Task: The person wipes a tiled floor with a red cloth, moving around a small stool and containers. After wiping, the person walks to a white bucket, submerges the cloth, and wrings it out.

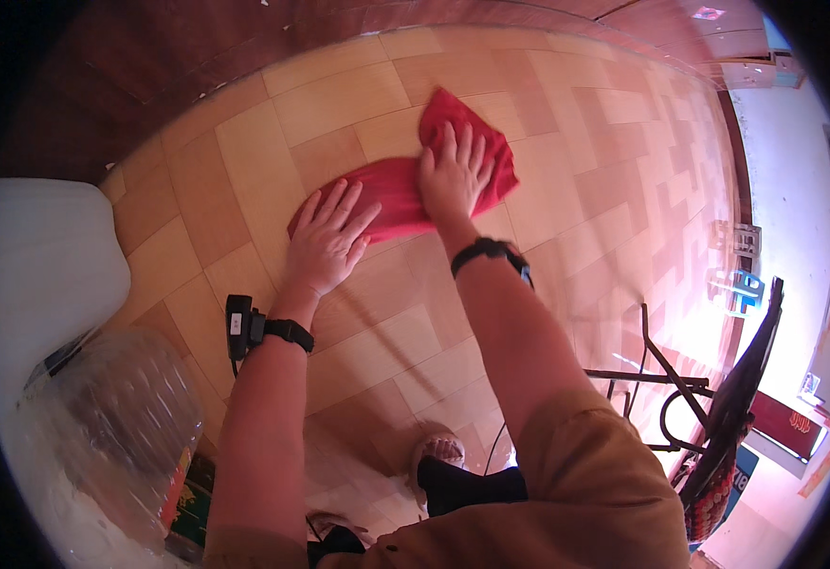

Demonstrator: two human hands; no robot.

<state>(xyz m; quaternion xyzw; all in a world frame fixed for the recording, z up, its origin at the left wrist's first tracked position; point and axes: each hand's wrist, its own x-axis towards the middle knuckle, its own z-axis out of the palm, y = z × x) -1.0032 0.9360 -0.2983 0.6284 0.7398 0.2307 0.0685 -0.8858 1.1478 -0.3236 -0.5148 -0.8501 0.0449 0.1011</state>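
A red cloth (397,192) lies spread on the wood-patterned floor (244,163), its far right end bunched and folded. My left hand (328,245) rests flat on the cloth's left end, fingers spread, palm down. Farther forward and to the right, my right hand (454,178) presses on the bunched part with its fingers slightly apart. Neither hand's fingers are visibly closed around the fabric. A black strap circles each wrist, and a small black device is attached at the left one. The undersides of both palms are hidden.
Dark reddish wooden furniture (173,64) borders the floor ahead. On the left are a white rounded object (52,249) and a clear plastic container or wrapping (123,405). A folding chair with a dark metal frame (671,377) stands to the right, before a white wall (784,185).
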